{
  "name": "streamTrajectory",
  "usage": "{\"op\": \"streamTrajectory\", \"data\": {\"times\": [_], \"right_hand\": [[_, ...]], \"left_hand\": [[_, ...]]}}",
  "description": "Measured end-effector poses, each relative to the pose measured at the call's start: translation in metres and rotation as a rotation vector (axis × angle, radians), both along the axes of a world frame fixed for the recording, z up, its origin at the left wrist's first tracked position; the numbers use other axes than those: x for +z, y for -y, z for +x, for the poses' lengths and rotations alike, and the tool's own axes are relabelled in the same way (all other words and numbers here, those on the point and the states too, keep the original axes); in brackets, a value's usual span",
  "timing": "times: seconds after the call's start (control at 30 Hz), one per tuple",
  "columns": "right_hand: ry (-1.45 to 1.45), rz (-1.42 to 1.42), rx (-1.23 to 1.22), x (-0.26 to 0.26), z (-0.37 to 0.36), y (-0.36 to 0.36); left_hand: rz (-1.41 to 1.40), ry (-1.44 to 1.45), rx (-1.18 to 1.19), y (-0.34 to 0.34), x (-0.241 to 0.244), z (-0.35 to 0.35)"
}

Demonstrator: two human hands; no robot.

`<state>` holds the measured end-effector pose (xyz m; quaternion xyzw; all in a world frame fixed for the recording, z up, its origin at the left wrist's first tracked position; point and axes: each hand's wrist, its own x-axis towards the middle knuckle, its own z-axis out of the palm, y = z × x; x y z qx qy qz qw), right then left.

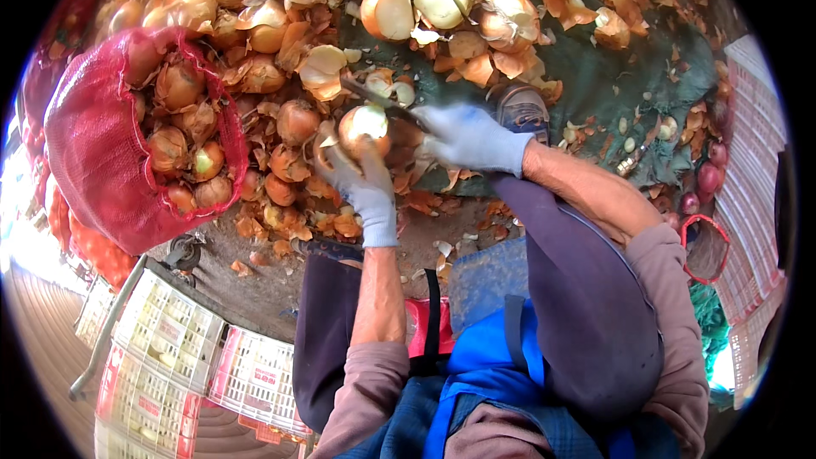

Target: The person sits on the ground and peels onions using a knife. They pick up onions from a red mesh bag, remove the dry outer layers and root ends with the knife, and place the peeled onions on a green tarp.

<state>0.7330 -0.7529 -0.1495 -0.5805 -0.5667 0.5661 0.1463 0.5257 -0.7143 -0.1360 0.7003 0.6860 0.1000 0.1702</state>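
Note:
My left hand (370,194), in a pale knit glove, grips a brown onion (358,140) whose upper side shows a bare whitish patch. Its fingers wrap the near and left sides of the onion. Just right of it, my gloved right hand (475,137) is blurred and closed around a knife (377,95). The dark blade points up and left, close above the onion; whether it touches is unclear. Whole brown onions (298,121) and loose skins lie left of my left hand. Beyond the blade sit partly peeled onions (443,3) with pale surfaces.
A red mesh sack (95,140) lies open at left, with onions in its mouth. Skin scraps cover a dark green sheet (637,76) by my shoe (523,111). White plastic crates (169,315) stand lower left, near a caster wheel (183,254). Red onions (709,177) lie at right.

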Motion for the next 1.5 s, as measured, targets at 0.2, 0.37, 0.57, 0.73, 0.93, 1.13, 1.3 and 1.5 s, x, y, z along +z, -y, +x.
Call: {"op": "streamTrajectory", "data": {"times": [0.2, 0.37, 0.57, 0.73, 0.93, 1.13, 1.3, 1.5], "right_hand": [[0.114, -0.07, 0.111, 0.002, -0.001, -0.003], [0.116, -0.061, 0.067, -0.003, -0.001, -0.001], [0.241, -0.032, 0.111, -0.013, -0.001, 0.008], [-0.033, -0.075, -0.042, 0.013, 0.013, -0.005], [-0.037, 0.105, -0.095, 0.056, 0.029, 0.016], [0.034, 0.165, 0.116, 0.061, 0.03, 0.035], [0.101, 0.079, 0.206, 0.065, 0.039, 0.029], [0.1, 0.174, 0.162, 0.066, 0.037, 0.031]], "left_hand": [[-0.131, -0.298, -0.437, -0.028, 0.04, 0.028], [-0.332, -0.448, -0.559, -0.046, 0.045, 0.034], [-1.018, 0.846, 0.308, -0.053, 0.023, -0.012], [-0.904, 1.487, 0.95, -0.018, 0.02, 0.007], [-0.854, 1.572, 1.017, -0.01, -0.005, 0.027], [-0.435, 1.279, 0.524, 0.023, -0.05, 0.017], [-0.667, 1.669, 1.005, 0.002, -0.017, 0.05], [-0.669, 1.547, 1.025, 0.0, -0.026, 0.044]]}}
